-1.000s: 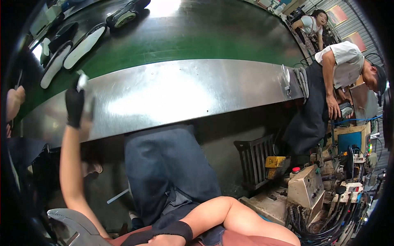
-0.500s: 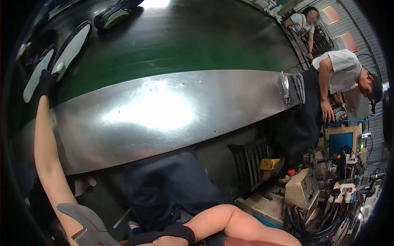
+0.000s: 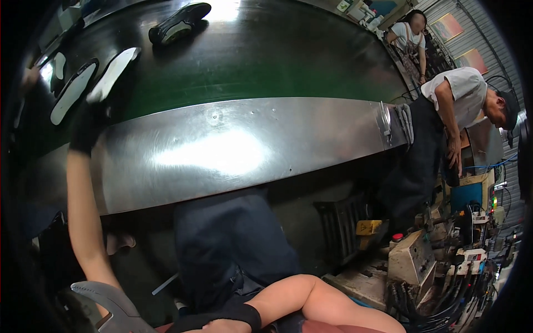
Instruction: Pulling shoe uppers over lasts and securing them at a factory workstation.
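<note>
At the far left, my left hand (image 3: 91,122), in a black glove and smeared by motion, closes around the near end of a dark shoe (image 3: 115,73) lying with its white underside up. Another such shoe (image 3: 75,91) lies just left of it, touched by nothing of mine. My right hand (image 3: 216,326), with a black band about the wrist, is low in the picture and cut off by the lower edge. From its side juts a grey hooked pincer-like tool (image 3: 114,305) with a serrated edge, close to the camera; the grip on it is mostly hidden.
The shoes rest on a dark green conveyor belt (image 3: 266,72), a black shoe (image 3: 177,25) farther along it. A metal ledge (image 3: 311,127) runs before me. Machinery (image 3: 411,258) with hoses stands right. A bending co-worker (image 3: 455,100) and another person (image 3: 411,39) are beyond.
My left hand has moved right from between the two white-bottomed shoes to the near end of the right one, which has shifted nearer. The bending co-worker's hand has dropped lower. My right hand is unchanged.
</note>
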A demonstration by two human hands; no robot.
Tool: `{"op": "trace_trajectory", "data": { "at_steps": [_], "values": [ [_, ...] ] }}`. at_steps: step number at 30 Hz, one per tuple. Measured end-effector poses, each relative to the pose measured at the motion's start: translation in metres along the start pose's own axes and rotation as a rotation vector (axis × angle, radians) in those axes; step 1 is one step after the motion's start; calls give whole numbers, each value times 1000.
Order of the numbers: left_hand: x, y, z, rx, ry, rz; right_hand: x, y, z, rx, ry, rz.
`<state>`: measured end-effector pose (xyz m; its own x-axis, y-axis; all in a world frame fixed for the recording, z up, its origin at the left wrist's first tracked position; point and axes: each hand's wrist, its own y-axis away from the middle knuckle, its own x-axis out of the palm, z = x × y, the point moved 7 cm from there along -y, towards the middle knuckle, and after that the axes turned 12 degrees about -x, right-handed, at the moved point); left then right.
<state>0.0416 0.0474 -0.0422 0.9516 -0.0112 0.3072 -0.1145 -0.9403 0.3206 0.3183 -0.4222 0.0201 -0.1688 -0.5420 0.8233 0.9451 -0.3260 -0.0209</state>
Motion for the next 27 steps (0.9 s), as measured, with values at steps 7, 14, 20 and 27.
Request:
{"op": "trace_trajectory", "data": {
  "at_steps": [7, 14, 20, 27],
  "values": [
    [-36, 192, 88, 387, -640, -476, 21, 16, -12, -11, 29, 51],
    [183, 258, 114, 341, -224, -33, 65, 40, 40, -73, 141, 64],
    [281, 263, 130, 264, -450, 119, 13, 123, 131, -260, 635, -468],
    [284, 232, 155, 152, 63, 244, -35, 186, 114, -320, 879, -892]
  ]
}}
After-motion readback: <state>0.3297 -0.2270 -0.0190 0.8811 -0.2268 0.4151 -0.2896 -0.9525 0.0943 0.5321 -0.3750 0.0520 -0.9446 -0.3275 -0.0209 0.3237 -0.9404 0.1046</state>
